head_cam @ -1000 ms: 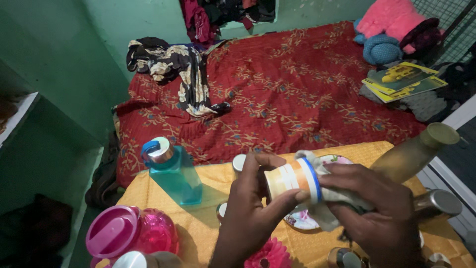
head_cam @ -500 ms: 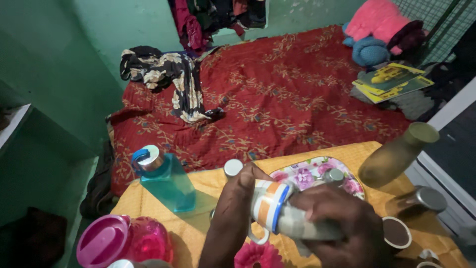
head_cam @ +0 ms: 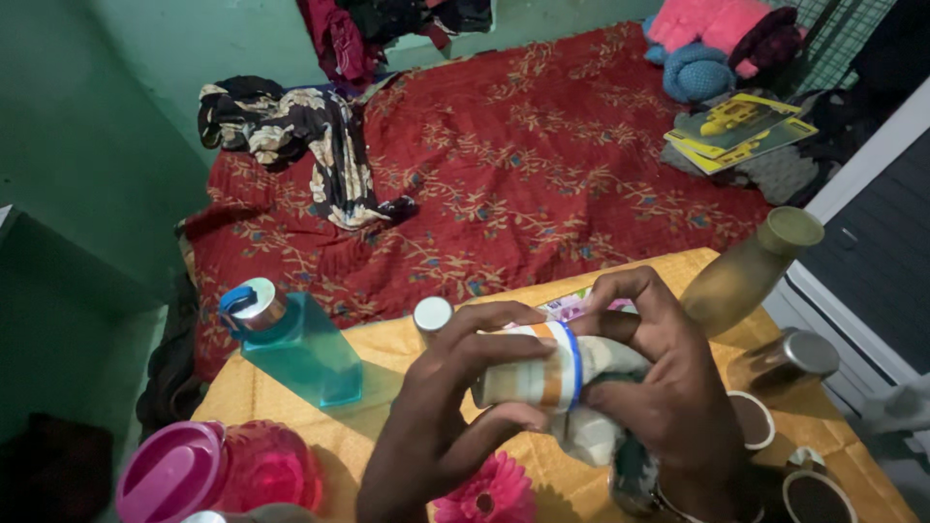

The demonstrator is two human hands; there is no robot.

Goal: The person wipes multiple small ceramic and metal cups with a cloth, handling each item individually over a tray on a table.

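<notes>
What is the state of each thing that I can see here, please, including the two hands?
Left hand: grips the mug.
Right hand: presses a cloth into the mug mouth.
Striped mug: held on its side, above the table.
Cloth: crumpled, partly inside the mug.
Teal bottle: upright, capped.
Pink jar: lid on.
Olive bottle: upright, capped.
Steel tumbler: standing on the table.

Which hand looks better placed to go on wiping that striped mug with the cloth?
Probably the right hand: it holds the cloth bunched against the mug's rim. The left hand grips the mug's body on its side, steadying it.
</notes>
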